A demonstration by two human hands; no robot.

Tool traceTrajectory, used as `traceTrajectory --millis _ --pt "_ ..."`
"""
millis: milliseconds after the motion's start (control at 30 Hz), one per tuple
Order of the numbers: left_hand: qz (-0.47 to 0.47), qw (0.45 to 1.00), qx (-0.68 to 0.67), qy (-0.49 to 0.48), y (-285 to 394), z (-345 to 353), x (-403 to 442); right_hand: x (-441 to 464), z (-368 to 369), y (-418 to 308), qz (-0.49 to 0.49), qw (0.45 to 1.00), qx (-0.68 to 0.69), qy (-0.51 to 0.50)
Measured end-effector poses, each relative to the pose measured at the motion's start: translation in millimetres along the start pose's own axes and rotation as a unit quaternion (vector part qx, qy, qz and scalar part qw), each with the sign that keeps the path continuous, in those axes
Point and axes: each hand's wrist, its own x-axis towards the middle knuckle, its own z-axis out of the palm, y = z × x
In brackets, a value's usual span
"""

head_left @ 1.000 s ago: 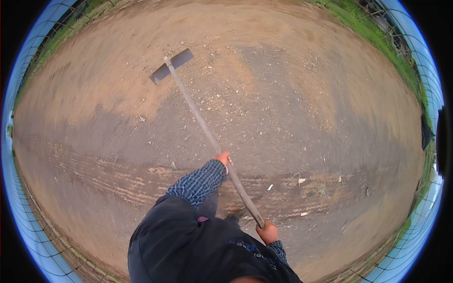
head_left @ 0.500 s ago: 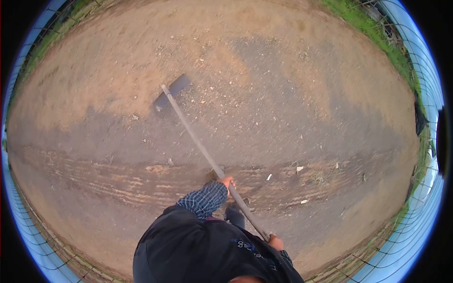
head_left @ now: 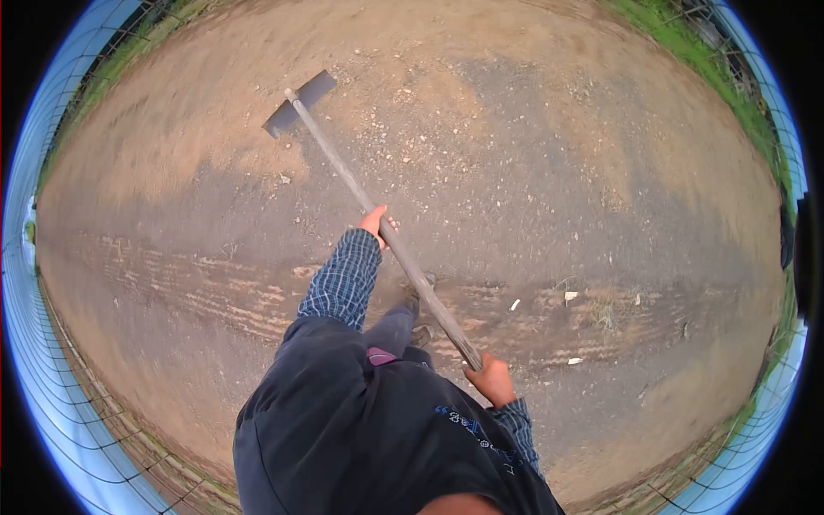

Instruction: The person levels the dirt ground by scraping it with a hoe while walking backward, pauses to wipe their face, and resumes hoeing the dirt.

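A long-handled hoe (head_left: pixel 421 283) slants across the view from lower right to upper left. Its wide, flat metal blade (head_left: pixel 316 88) is at the far end, over or against the dirt; I cannot tell whether it touches. My left hand (head_left: pixel 378 226) is closed around the wooden handle near its middle. Lower down, my right hand (head_left: pixel 490 379) grips the handle's near end. Both arms wear checked blue sleeves. My shoes (head_left: pixel 419 335) show partly beneath the handle.
Loose pebbles (head_left: pixel 408 142) lie scattered over the dirt ground. A band of tyre-like ridges (head_left: pixel 215 296) crosses below, with small white scraps (head_left: pixel 571 296) on it at right. Grass (head_left: pixel 695 51) edges the far right, and wire mesh with blue behind it (head_left: pixel 43 378) curves around the sides.
The hoe has moved forward, its blade now farther from me. Both hands have moved up and away from my body, still gripping the handle.
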Motion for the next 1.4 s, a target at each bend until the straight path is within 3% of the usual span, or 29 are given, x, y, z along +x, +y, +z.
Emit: traceTrajectory --millis 67,133,167,300,400,533,733,933,1100,1233,1300,1400 --pt "-0.054 0.998 -0.037 0.025 -46 -11 0 -48 1 41 0.035 0.999 -0.031 0.002" --pt "-0.023 0.993 0.118 0.022 -136 -37 9 -102 6 87 0.075 0.995 -0.069 0.013" --pt "-0.068 0.995 0.042 0.051 -165 -32 -21 -126 3 106 0.091 0.992 -0.081 0.026" --pt "-0.217 0.976 -0.006 -0.003 -292 -53 -77 -228 -30 158 0.140 0.971 -0.184 0.058" --pt "-0.313 0.949 0.020 0.007 -333 -55 -129 -288 -59 169 0.209 0.953 -0.219 0.027" --pt "-0.345 0.938 0.043 0.005 -339 -68 -146 -305 -77 131 0.241 0.938 -0.248 0.031" --pt "-0.340 0.939 -0.046 -0.017 -276 -107 -107 -250 -54 67 0.222 0.925 -0.308 0.016" --pt "-0.297 0.954 -0.039 -0.013 -136 -164 -23 -148 20 -29 0.218 0.942 -0.248 -0.060" --pt "-0.104 0.991 0.085 -0.002 32 -229 63 -55 124 -145 0.110 0.973 -0.205 -0.007" --pt "-0.030 0.983 0.177 0.042 169 -258 73 -10 170 -241 0.059 0.987 -0.145 0.033" --pt "0.004 0.971 0.238 0.025 201 -275 80 -10 194 -258 0.040 0.991 -0.120 0.044" --pt "0.026 0.959 0.271 0.080 203 -315 66 -35 218 -260 0.020 0.994 -0.108 0.026"
